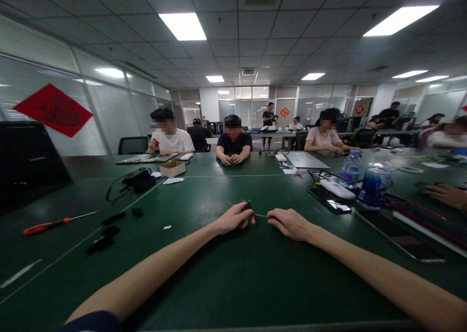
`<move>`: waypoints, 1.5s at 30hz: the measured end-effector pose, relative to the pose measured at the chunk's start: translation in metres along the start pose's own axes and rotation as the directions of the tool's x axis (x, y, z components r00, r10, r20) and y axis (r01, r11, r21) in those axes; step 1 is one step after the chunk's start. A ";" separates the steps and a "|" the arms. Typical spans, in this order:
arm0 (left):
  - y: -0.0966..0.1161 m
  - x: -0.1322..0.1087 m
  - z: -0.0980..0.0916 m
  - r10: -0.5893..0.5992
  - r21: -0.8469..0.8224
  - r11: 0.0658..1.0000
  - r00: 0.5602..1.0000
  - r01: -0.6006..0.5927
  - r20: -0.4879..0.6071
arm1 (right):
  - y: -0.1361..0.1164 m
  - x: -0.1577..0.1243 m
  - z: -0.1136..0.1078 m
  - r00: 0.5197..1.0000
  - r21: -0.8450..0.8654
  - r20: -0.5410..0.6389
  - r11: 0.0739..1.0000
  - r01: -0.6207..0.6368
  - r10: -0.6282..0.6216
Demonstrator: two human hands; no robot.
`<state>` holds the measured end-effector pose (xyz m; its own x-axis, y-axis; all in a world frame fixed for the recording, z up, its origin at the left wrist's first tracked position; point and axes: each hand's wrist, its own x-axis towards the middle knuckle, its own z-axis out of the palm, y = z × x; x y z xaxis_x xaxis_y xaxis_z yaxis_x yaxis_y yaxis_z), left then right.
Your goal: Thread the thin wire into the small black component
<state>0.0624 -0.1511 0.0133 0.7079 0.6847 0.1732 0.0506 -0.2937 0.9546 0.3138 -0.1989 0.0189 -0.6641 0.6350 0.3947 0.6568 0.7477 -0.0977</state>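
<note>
Just above the green table, my left hand [235, 218] is closed in a pinch on a small black part [248, 206]. My right hand [290, 223] is closed round a thin-shafted tool [261, 216], whose handle is hidden in the fingers. The pale shaft points left toward the black part; whether its tip touches it I cannot tell. Both forearms reach in from the lower corners. Left of my left hand, a small white scrap [167, 227] lies on the table.
To the left are an orange-handled screwdriver [47, 226], several black pieces [100, 243], a black device with a cable [138, 180] and a cardboard box [172, 168]. Phones [399, 235], a water bottle [350, 167] and a blue container [374, 186] stand right. Several people sit around the table.
</note>
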 end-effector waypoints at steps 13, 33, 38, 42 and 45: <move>0.010 -0.004 0.007 -0.054 0.059 0.997 0.985 0.044 0.165 | 0.016 0.005 0.012 0.936 0.149 -0.244 0.964 -0.222 0.254; -0.003 0.002 0.001 -0.021 -0.181 0.983 0.999 0.026 0.031 | 0.003 0.003 0.004 0.999 0.043 -0.047 0.999 0.007 -0.005; -0.001 0.001 0.002 -0.020 -0.158 0.987 0.999 0.024 0.029 | 0.005 0.003 0.004 0.999 0.042 -0.031 0.999 0.011 -0.010; 0.000 -0.001 0.002 -0.018 -0.082 0.996 0.999 0.021 0.037 | 0.005 0.003 0.004 1.000 0.027 -0.022 1.000 0.013 -0.013; -0.001 0.000 0.002 -0.013 -0.010 1.000 0.999 0.013 0.052 | 0.003 0.002 0.001 1.000 -0.002 0.003 1.000 0.017 -0.017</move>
<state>0.0633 -0.1522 0.0119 0.7432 0.6525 0.1482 0.0527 -0.2778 0.9592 0.3139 -0.1948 0.0183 -0.6758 0.6229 0.3940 0.6463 0.7578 -0.0895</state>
